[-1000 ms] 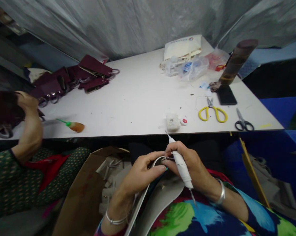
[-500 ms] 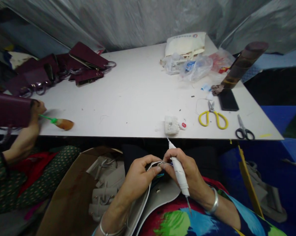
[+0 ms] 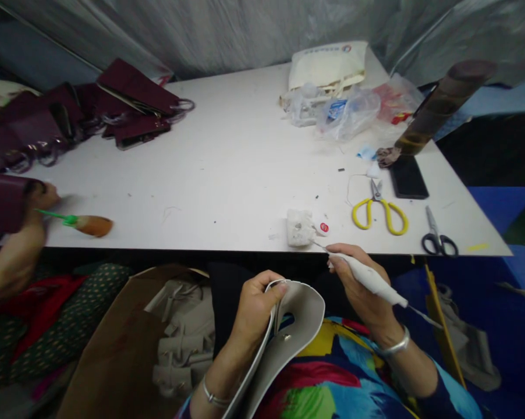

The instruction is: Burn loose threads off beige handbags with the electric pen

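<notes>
My left hand [image 3: 256,305] is closed on the top edge of a pale grey leather bag piece [image 3: 291,331] that lies over my lap. My right hand [image 3: 361,285] grips a white pen-shaped tool [image 3: 367,276] with a thin cord trailing from its rear. The tool's metal tip touches a small white block [image 3: 300,227] near the front edge of the white table [image 3: 227,169]. A small round red-and-white item [image 3: 324,227] lies just right of the block.
Yellow scissors [image 3: 379,210], black scissors [image 3: 438,238], a phone [image 3: 408,176], a brown cylinder [image 3: 441,105] and plastic bags [image 3: 345,113] lie at the right. Maroon bags [image 3: 92,110] are stacked at far left. Another person's hand [image 3: 31,212] holds a maroon piece beside an orange-tipped tool [image 3: 85,224]. A cardboard box [image 3: 158,343] holds grey bags.
My right hand has left the bag edge and swung the tool forward, its tip now at the white block. My left hand keeps the bag. The other person's hand dropped toward the table.
</notes>
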`<state>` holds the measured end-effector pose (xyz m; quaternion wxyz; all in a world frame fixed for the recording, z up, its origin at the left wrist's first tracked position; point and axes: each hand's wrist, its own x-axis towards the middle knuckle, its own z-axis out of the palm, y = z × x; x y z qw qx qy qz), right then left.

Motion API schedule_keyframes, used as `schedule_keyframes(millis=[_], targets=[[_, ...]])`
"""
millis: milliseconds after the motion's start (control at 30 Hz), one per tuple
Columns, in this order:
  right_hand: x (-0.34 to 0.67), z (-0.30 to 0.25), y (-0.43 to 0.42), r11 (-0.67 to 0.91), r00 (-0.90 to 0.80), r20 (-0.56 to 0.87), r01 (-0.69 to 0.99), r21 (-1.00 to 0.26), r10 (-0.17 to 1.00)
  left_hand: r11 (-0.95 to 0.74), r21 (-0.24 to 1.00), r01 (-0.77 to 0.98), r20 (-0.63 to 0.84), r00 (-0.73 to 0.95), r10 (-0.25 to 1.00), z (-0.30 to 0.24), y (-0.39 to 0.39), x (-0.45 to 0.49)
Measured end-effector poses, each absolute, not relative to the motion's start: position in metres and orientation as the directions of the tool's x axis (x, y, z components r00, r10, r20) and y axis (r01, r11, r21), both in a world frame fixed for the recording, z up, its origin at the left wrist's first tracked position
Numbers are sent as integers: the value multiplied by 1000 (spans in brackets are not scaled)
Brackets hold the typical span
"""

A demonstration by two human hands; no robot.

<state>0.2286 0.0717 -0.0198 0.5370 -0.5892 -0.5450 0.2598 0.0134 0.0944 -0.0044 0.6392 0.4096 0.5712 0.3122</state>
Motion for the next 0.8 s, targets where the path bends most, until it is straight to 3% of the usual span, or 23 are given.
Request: schedule_keyframes(millis=[133,400,800], targets=[[231,-29,83,139,291,279,420,-897,915,495,866,64,-499,171,850,-11,101,23],[232,-38,96,312,172,463,535,-785,869,506,852,138,-524,202,827,-15,109,27],[232,-38,105,365,70,492,583,-726,868,529,817,230,-574,229,786,-21,111,29]])
